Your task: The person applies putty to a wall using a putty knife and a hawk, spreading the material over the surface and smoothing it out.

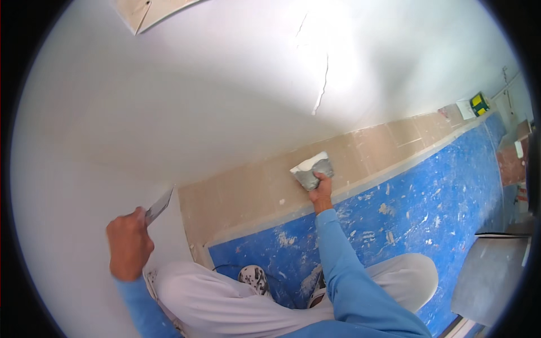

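My left hand (129, 243) grips a putty knife (159, 207), its metal blade turned up close to the white wall (127, 126) near the corner. Out in front, my right hand (322, 190) holds a wide metal filling blade (313, 171) with white filler along its far edge, above the tan floor strip. A thin crack (324, 84) with a pale patch at its lower end runs down the brightly lit part of the wall.
A blue floor covering (380, 219) spotted with white filler lies under my shoes (254, 279). Tan floor tiles (245, 198) run along the wall's foot. A green and yellow roll or tub (479, 104) stands at the far right. A grey panel (486, 274) is at the lower right.
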The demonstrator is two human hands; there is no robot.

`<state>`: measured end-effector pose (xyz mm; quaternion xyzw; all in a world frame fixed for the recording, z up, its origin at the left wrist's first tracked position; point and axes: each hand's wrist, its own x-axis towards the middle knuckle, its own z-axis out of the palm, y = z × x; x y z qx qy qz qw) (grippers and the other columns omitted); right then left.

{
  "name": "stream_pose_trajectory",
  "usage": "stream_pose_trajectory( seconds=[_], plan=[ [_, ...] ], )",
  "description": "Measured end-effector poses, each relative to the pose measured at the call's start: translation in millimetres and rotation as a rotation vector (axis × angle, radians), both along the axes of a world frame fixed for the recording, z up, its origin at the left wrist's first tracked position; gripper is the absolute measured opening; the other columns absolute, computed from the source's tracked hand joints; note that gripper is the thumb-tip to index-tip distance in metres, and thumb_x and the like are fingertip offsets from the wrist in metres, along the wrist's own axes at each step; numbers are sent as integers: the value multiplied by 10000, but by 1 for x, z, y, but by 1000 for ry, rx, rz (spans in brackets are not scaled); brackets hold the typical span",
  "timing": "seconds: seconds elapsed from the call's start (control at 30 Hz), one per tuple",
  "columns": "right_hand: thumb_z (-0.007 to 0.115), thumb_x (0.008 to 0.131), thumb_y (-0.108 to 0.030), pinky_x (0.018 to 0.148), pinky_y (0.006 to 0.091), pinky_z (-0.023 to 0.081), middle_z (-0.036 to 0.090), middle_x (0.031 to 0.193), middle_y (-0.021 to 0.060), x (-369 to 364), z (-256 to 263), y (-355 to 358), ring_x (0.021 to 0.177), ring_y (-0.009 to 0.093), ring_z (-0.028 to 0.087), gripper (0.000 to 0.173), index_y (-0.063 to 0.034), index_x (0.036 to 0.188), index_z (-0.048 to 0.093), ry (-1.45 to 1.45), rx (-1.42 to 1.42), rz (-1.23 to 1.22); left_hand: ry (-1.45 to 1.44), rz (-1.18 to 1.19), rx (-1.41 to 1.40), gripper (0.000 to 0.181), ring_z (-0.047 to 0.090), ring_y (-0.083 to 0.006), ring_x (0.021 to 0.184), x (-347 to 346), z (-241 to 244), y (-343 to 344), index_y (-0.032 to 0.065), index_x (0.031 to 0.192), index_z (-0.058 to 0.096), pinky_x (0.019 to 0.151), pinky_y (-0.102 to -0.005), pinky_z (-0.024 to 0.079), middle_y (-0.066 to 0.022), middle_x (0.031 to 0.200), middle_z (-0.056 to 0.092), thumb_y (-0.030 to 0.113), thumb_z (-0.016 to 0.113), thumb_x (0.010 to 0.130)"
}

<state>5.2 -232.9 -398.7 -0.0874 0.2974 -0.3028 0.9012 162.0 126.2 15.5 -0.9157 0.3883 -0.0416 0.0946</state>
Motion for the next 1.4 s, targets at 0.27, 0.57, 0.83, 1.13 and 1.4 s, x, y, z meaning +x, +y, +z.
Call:
stream_pose_trajectory(
  seconds=[0.27,0.57,0.83,1.13,1.4],
  plan=[
    [525,937,-62,968,700,409,563,1312,154,42,-6,-7,1201,415,552,413,-89,1344,463,259,123,57,310,-154,-461,105,583,-359,569,-57,-36,-90,15,875,601,494,-378,428,-171,665,596,-31,660,802],
    [590,754,86,704,457,556,609,1050,142,102,-12,-16,877,302,643,314,83,1067,563,436,-71,-289,386,-126,-430,92,571,-314,510,-31,-45,-98,16,858,604,472,-362,415,-143,613,574,-33,655,799],
    [589,749,72,661,413,501,609,962,130,121,6,-9,804,253,615,207,89,956,590,583,-39,-344,402,-157,-533,106,572,-288,494,-36,-37,-96,14,869,615,461,-346,413,-130,585,560,-55,646,795],
    [568,841,69,764,465,586,627,1106,150,113,29,-25,934,313,669,352,87,1192,549,376,-40,-317,237,-84,-706,97,490,-307,453,-33,-27,-62,37,839,601,425,-371,367,-118,605,540,-16,663,787],
    [601,802,78,725,423,577,635,1070,145,98,129,-50,888,271,665,340,103,1140,577,307,-419,-457,260,40,-982,155,425,-283,428,-25,-22,-51,24,772,514,427,-353,318,-135,544,446,44,617,886]
  ],
)
